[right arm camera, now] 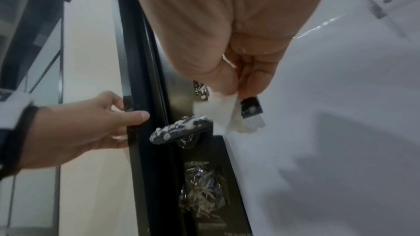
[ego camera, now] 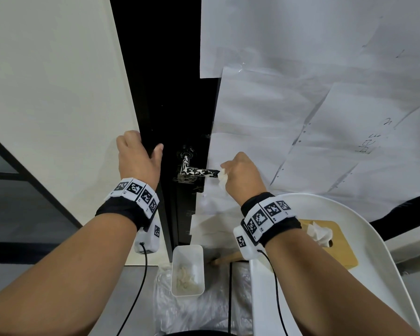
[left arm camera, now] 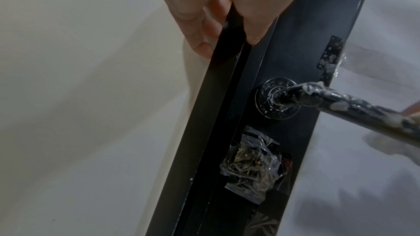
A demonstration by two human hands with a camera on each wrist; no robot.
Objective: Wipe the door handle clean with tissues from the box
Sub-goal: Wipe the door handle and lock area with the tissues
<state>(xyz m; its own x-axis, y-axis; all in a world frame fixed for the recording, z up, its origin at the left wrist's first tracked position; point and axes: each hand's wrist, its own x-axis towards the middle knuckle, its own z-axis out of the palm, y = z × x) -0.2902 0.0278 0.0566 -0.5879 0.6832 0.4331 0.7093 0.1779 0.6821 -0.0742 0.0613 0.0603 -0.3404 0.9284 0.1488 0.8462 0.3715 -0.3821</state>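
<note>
The black lever door handle (ego camera: pixel 195 172), smeared with white blotches, sticks out from the black door (ego camera: pixel 170 93). My right hand (ego camera: pixel 230 172) pinches a crumpled white tissue (ego camera: pixel 222 178) round the handle's free end. The right wrist view shows that tissue (right arm camera: pixel 223 114) held between thumb and fingers (right arm camera: pixel 256 78), against the handle (right arm camera: pixel 179 129). My left hand (ego camera: pixel 142 154) grips the door's edge just left of the handle, fingers (left arm camera: pixel 202 30) curled behind it and the thumb in front. The wooden tissue box (ego camera: pixel 335 246), a tissue sticking up from it, stands at lower right.
The box sits on a white round seat (ego camera: pixel 374 275) by my right forearm. Below the handle, a white tub (ego camera: pixel 187 270) with used tissues stands on clear plastic sheet (ego camera: pixel 192 309). White paper sheets (ego camera: pixel 301 105) cover the door's right part. A pale wall (ego camera: pixel 46 81) is left.
</note>
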